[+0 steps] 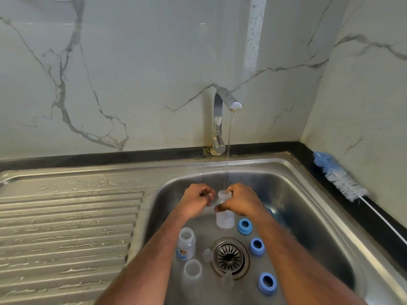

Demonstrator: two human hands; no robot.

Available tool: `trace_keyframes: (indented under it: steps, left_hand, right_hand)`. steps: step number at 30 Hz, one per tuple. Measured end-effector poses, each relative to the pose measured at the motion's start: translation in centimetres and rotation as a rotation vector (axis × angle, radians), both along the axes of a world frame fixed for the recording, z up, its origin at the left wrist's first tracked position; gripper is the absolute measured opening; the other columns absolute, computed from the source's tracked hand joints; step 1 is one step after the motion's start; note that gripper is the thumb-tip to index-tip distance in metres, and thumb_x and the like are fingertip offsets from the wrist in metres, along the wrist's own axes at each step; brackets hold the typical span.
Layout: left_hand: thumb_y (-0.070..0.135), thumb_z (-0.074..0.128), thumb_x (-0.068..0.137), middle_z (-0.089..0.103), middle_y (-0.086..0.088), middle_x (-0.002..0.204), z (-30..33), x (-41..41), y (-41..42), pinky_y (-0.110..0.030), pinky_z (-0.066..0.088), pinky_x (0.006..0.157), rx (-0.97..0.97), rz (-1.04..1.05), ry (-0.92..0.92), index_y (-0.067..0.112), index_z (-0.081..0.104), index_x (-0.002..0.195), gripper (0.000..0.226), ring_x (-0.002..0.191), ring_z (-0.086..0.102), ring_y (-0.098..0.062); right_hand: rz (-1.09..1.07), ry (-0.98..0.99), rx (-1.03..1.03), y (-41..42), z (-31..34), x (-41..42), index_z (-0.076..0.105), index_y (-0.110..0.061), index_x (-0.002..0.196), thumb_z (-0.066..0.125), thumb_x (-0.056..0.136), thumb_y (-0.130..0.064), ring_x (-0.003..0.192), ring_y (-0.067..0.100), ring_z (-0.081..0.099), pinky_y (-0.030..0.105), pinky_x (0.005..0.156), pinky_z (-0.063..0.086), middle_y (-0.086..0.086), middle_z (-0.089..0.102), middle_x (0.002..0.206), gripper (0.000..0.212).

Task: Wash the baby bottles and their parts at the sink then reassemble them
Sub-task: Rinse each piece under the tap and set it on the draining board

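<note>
Setting: marble-look wall behind a steel sink (286, 170) with a ribbed drainboard (66, 216); tap (222, 111) running a thin stream.
Held bottle: clear bottle (225, 217) upright under the stream, water pooled in its lower part.
Right hand (239, 200): fingers curled round the bottle's neck.
Left hand (196, 200): fingers curled beside the bottle; whether they pinch something, cannot tell.
Basin floor: two open bottles (186, 244) (192, 275) left of the drain (230, 256); a clear teat (207, 255) beside it; three blue rings (245, 226) (257, 246) (267, 282) to the right.
Counter: bottle brush (339, 177) along the right wall.
</note>
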State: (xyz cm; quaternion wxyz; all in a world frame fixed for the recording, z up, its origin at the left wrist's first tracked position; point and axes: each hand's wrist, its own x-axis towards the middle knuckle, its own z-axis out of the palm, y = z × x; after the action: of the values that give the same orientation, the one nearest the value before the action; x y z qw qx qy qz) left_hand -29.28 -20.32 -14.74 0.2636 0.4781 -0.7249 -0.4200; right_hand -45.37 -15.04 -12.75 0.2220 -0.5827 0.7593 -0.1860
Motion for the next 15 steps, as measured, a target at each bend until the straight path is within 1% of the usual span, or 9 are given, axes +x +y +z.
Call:
trace_keyframes:
  steps: [3, 6, 8, 9, 11, 13, 15]
  left_hand:
    - [0.009, 0.059, 0.095, 0.074, -0.003, 0.092, 0.1, -0.1, 0.1, -0.017, 0.044, 0.061, -0.003, -0.003, -0.022, 0.014, 0.072, 0.104, 0.017, 0.088, 0.070, -0.015]
    - [0.008, 0.063, 0.091, 0.075, -0.004, 0.094, 0.2, -0.2, 0.1, -0.017, 0.045, 0.061, 0.029, -0.026, -0.029, 0.015, 0.070, 0.103, 0.016, 0.091, 0.070, -0.016]
    - [0.012, 0.070, 0.087, 0.073, -0.001, 0.097, 0.2, -0.2, 0.2, -0.020, 0.047, 0.065, 0.034, -0.045, -0.029, 0.019, 0.068, 0.104, 0.019, 0.093, 0.068, -0.014]
    - [0.015, 0.073, 0.086, 0.072, 0.001, 0.100, 0.1, -0.2, 0.2, -0.020, 0.048, 0.067, 0.026, -0.059, -0.028, 0.021, 0.067, 0.107, 0.022, 0.094, 0.067, -0.013]
    - [0.018, 0.074, 0.087, 0.071, 0.002, 0.106, 0.1, -0.1, 0.2, -0.017, 0.047, 0.068, 0.017, -0.087, 0.001, 0.020, 0.064, 0.115, 0.030, 0.096, 0.066, -0.011]
    - [0.022, 0.074, 0.090, 0.070, 0.001, 0.110, 0.3, -0.1, 0.3, -0.017, 0.047, 0.070, 0.033, -0.106, 0.057, 0.020, 0.063, 0.120, 0.032, 0.100, 0.065, -0.014]
    - [0.027, 0.073, 0.091, 0.067, 0.003, 0.117, 0.7, 0.0, 0.5, -0.021, 0.048, 0.076, 0.062, -0.131, 0.096, 0.022, 0.060, 0.128, 0.039, 0.107, 0.063, -0.014]
  right_hand:
    - [0.003, -0.024, -0.039, 0.0, 0.2, 0.1, 0.065, -0.024, 0.109, 0.092, 0.066, -0.041, 0.091, 0.012, 0.065, 0.032, 0.083, 0.056, -0.007, 0.069, 0.099, 0.053]
    - [-0.026, -0.058, -0.109, -0.2, 0.6, 0.2, 0.065, -0.027, 0.109, 0.092, 0.067, -0.037, 0.095, 0.014, 0.065, 0.036, 0.087, 0.057, -0.006, 0.069, 0.102, 0.052]
    - [0.007, -0.109, -0.119, -0.3, 0.8, 0.0, 0.065, -0.028, 0.110, 0.092, 0.067, -0.028, 0.099, 0.014, 0.065, 0.035, 0.090, 0.055, -0.008, 0.069, 0.105, 0.051]
    - [0.029, -0.165, -0.112, -0.3, 0.9, -0.1, 0.066, -0.027, 0.111, 0.091, 0.068, -0.021, 0.101, 0.014, 0.065, 0.033, 0.090, 0.054, -0.007, 0.070, 0.107, 0.050]
    - [0.036, -0.344, -0.085, 0.0, 1.1, -0.6, 0.066, -0.025, 0.114, 0.087, 0.072, -0.008, 0.107, 0.017, 0.064, 0.033, 0.086, 0.055, -0.005, 0.070, 0.112, 0.050]
    - [0.014, -0.593, -0.058, 0.5, 1.4, -1.2, 0.067, -0.026, 0.115, 0.081, 0.077, -0.001, 0.108, 0.020, 0.064, 0.033, 0.078, 0.057, -0.002, 0.070, 0.112, 0.048]
    - [-0.027, -0.867, -0.052, 0.8, 1.6, -1.7, 0.066, -0.024, 0.117, 0.078, 0.082, -0.003, 0.109, 0.025, 0.065, 0.039, 0.083, 0.059, 0.003, 0.070, 0.115, 0.043]
